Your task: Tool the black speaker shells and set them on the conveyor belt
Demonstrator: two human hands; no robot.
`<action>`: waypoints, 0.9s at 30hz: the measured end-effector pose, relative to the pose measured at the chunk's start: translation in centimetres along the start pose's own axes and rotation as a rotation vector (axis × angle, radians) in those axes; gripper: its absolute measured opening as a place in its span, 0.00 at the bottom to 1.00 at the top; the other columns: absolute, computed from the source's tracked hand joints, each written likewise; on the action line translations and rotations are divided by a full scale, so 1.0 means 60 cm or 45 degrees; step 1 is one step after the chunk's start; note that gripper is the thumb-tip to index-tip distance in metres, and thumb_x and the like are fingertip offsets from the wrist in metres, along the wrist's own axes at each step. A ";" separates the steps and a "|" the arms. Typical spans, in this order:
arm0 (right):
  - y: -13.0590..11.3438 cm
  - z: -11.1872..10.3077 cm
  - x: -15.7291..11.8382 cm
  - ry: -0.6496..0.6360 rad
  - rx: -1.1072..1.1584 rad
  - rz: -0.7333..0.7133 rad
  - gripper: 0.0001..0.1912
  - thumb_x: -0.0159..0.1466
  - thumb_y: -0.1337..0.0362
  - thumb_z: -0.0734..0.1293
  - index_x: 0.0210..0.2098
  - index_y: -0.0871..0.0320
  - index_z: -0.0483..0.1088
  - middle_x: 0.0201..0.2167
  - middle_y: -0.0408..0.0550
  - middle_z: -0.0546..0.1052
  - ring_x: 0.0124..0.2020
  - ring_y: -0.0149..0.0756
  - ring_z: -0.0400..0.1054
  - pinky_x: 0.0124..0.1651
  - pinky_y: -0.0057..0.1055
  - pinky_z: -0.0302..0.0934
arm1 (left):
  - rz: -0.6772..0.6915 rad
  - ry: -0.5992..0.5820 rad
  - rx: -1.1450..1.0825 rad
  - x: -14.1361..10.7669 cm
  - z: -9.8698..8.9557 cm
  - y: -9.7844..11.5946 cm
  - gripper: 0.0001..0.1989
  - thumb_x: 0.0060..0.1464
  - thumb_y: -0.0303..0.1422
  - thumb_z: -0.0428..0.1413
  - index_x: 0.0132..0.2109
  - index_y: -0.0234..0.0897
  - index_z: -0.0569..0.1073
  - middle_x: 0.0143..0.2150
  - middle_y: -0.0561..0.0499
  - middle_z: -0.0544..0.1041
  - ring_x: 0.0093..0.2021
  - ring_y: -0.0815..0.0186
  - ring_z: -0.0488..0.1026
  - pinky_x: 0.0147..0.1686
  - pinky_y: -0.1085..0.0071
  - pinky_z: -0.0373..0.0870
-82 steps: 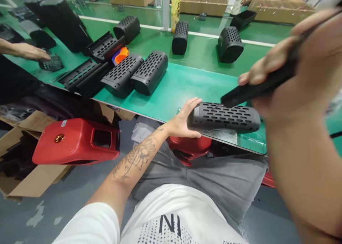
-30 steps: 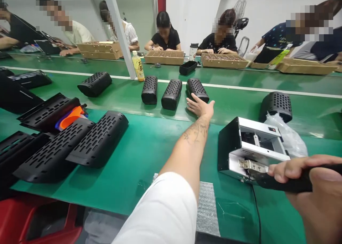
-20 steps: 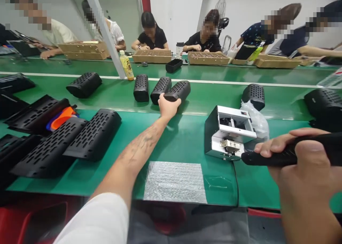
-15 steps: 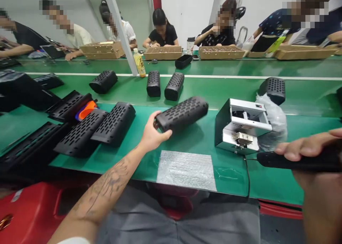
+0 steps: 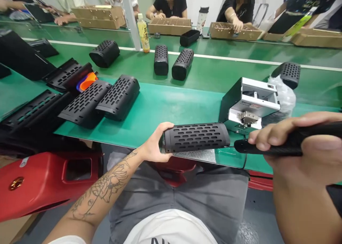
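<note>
My left hand (image 5: 157,144) grips the left end of a black slotted housing (image 5: 196,137), thumb and fingers on opposite sides. The housing lies roughly level over the bubble-wrap sheet (image 5: 207,154) at the table's front edge. In my right hand (image 5: 283,138) is a black electric screwdriver (image 5: 288,144), its body pointing left. Its thin bit reaches close to the housing's right end; whether they touch I cannot tell. Just behind stands a white and black screw feeder (image 5: 248,105). Two similar housings, one of them this nearer housing (image 5: 120,97), lean together on the left.
More black housings stand on the green belt, including a slotted housing (image 5: 161,60). Orange and blue pieces (image 5: 87,81) lie among parts at left. A drink bottle (image 5: 143,33) stands beside a post. Co-workers sit behind cardboard trays (image 5: 169,26). A red stool (image 5: 34,179) is at lower left.
My left hand has brought the housing nearer to me, over the bubble wrap, and turned it nearly level. The screwdriver has moved left towards its right end. The view has tilted down.
</note>
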State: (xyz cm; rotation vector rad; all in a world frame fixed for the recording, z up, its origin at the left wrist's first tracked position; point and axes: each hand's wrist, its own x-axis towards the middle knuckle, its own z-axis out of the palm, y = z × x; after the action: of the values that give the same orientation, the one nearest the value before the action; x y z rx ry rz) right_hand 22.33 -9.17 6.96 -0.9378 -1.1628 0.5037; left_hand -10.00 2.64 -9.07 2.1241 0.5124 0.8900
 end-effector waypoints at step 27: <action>0.035 -0.001 0.015 -0.485 0.002 0.091 0.13 0.62 0.57 0.81 0.34 0.52 0.74 0.20 0.40 0.72 0.21 0.36 0.69 0.28 0.41 0.75 | -0.044 0.007 -0.005 0.004 0.000 0.003 0.54 0.45 0.35 0.71 0.77 0.44 0.59 0.73 0.37 0.67 0.74 0.40 0.69 0.75 0.41 0.66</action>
State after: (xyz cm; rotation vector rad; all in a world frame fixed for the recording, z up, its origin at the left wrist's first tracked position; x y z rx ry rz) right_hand 22.95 -7.38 5.68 -0.9074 -1.4733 0.7639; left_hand -9.82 2.67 -8.83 2.1036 0.5480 0.8772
